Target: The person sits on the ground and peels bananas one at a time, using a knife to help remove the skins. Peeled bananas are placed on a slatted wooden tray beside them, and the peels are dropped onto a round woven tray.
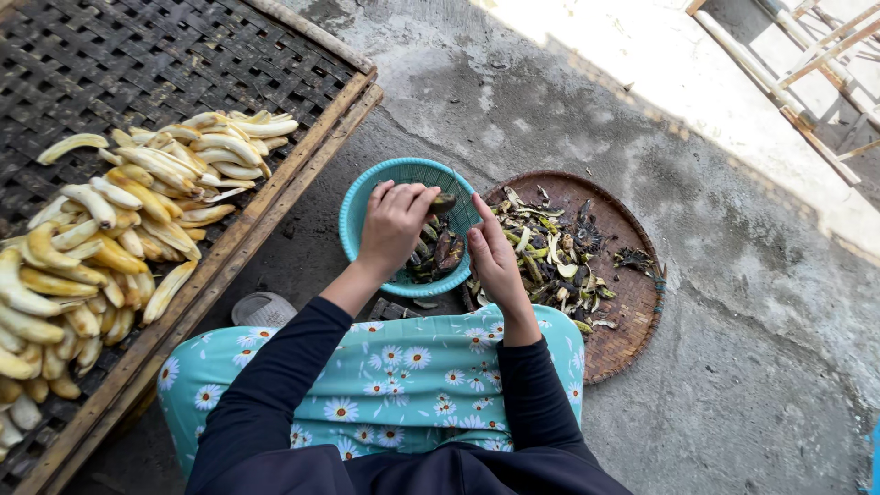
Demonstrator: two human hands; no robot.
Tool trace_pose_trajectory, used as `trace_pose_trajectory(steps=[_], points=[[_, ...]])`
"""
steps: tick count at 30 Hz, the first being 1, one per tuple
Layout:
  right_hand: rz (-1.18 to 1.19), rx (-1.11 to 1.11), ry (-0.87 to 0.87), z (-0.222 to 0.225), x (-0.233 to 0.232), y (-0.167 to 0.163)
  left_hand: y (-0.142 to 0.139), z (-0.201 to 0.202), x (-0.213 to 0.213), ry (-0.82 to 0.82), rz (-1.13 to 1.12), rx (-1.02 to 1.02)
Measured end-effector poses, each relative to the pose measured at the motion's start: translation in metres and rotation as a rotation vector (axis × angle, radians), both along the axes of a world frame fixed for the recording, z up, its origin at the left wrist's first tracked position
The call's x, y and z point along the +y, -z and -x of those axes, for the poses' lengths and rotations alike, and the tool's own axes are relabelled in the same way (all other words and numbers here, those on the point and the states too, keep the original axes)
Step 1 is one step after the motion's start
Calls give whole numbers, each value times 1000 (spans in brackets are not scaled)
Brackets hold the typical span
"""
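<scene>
My left hand [394, 225] is closed on a dark-skinned banana [443, 203] over a turquoise plastic basket [359, 203]. Several more dark unpeeled bananas [438, 255] lie inside the basket. My right hand [495, 259] is just to the right of the basket's rim, fingers stretched up toward the held banana's end; whether it touches the fruit I cannot tell. Right of that hand, a round brown woven tray [632, 302] holds a heap of banana peels [545, 252].
On the left stands a large dark woven drying rack [137, 55] with a wooden frame, carrying many peeled yellow bananas [119, 229]. A grey sandal [261, 309] lies by my knee. Concrete ground [733, 367] surrounds me; a wooden frame [807, 64] stands at top right.
</scene>
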State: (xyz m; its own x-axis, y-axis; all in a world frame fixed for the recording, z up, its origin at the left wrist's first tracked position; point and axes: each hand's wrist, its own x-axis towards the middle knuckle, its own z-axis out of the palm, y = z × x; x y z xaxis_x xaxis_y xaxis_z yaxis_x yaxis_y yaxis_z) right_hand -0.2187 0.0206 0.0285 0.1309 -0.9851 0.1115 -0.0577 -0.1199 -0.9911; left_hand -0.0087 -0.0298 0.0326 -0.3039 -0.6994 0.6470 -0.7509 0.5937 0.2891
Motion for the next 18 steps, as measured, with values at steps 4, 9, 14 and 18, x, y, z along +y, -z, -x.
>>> trace_pose_trajectory(steps=[4,9,14,18], points=[[115,173,-75,-15,10,-11,-18,-9,31,-72,106,-82],[205,157,-107,-29,16,-8,-14,-17,47,-145,160,-130],[-2,-45,-59,-39,14,1,-4,-17,49,-118,318,-182],[-202,-274,-80,-32,10,3,4,-17,41,23,202,36]])
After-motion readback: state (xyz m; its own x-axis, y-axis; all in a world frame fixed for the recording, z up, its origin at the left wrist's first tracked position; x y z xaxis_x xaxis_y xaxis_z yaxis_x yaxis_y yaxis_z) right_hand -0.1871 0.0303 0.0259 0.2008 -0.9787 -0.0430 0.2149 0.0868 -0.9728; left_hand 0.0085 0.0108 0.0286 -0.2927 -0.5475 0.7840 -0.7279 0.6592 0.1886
